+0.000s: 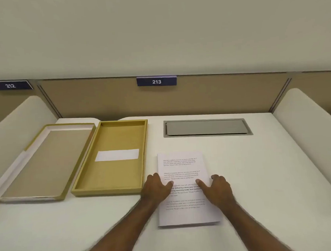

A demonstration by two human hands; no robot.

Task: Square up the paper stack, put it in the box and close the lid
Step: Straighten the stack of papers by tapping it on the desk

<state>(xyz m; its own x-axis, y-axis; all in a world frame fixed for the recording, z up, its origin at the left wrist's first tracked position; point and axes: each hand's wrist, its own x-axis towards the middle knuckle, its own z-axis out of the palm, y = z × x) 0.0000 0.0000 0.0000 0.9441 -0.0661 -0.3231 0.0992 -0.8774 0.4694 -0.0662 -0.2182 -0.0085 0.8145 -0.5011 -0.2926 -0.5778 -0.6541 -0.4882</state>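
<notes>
A stack of white printed paper point(183, 166) lies flat on the white desk, slightly right of centre. My left hand point(157, 187) rests on its left edge, thumb on top of the sheets. My right hand point(217, 189) rests on its right edge, thumb pointing inward over the text. Both hands lie on the stack's sides without lifting it. Just left of the paper, the open gold box point(110, 191) holds a white label on its floor. Its lid point(59, 198) lies upside down further left, touching the box.
A grey cable hatch point(207, 128) is set into the desk behind the paper. Cream side partitions point(310, 121) flank the desk, and a tan back panel carries a sign "213" point(156, 81).
</notes>
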